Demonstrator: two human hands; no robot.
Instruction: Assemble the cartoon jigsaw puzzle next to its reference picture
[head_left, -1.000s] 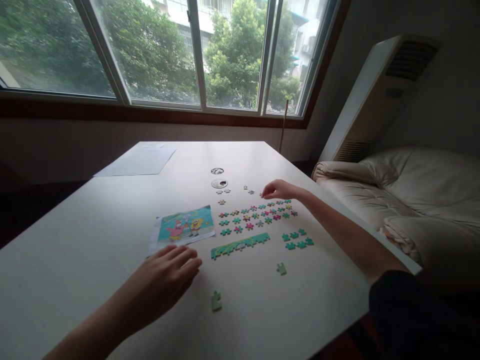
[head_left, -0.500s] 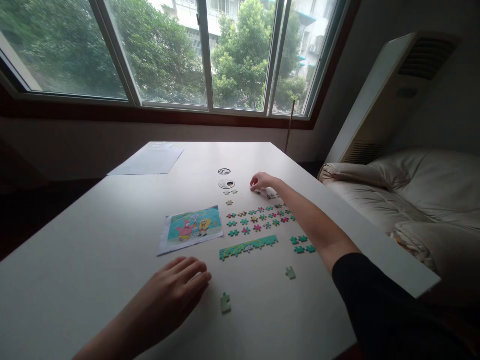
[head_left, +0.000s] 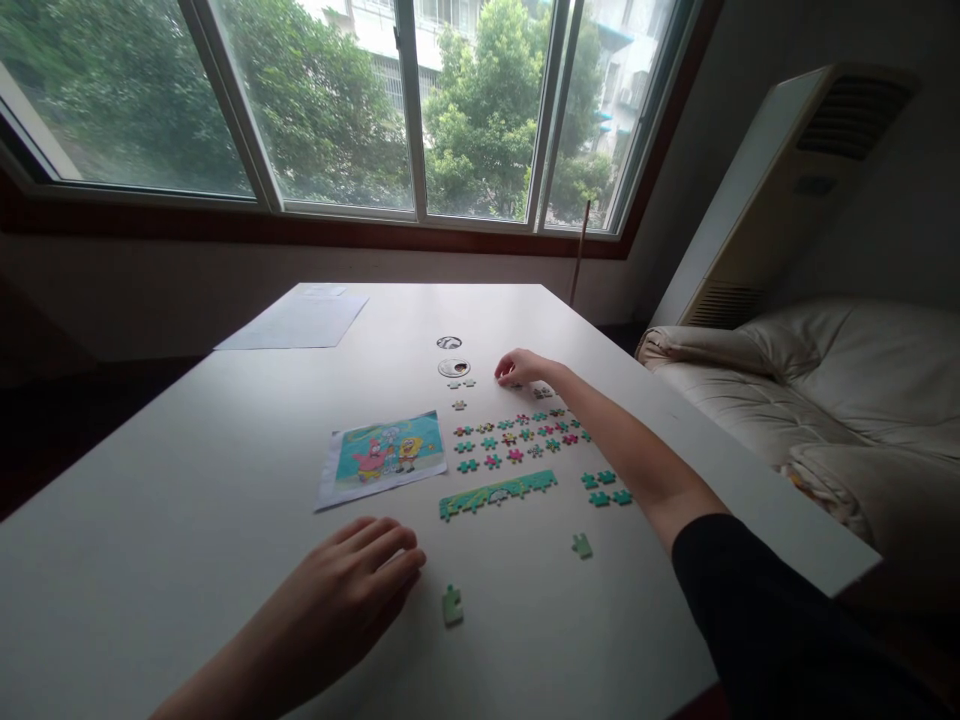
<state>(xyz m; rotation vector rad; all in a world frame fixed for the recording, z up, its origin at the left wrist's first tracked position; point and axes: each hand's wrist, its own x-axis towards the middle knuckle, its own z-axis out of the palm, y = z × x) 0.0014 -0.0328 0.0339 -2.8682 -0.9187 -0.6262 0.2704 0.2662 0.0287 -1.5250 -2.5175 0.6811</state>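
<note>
One joined puzzle strip [head_left: 498, 494], two discs [head_left: 448, 370]
Left hand [head_left: 371, 565] lies half-open, apparently empty; right hand [head_left: 523, 367] is pinched, contents hidden.

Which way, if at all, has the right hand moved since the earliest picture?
Yes: judged against the nearer round disc lying on the table, the right hand has moved left, closer to it.

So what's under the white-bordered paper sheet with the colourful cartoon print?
The white tabletop shows around the paper sheet; what lies directly beneath it is covered and can't be seen.
</note>
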